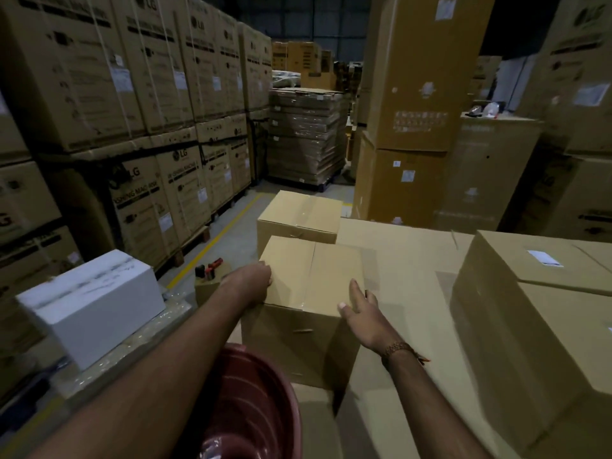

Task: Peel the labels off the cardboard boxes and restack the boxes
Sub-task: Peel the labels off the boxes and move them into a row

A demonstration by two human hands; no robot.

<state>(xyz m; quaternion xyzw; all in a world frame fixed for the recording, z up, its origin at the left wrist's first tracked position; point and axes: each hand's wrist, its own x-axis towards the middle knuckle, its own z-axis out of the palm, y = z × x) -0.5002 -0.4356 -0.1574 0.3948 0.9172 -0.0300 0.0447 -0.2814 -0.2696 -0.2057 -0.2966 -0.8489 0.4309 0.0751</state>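
Head camera looks down on a small cardboard box [311, 276] sitting on a spread of larger flat cartons. Left hand [253, 281] curls over its top left edge, holding it; right hand [359, 309] lies flat against its right side, fingers straight. A second small box [299, 215] stands just behind. A big box [536, 313] to the right carries a white label [544, 258], print unreadable. Stacked cartons [139, 180] on the left read "LG" and "WASHING MAC…".
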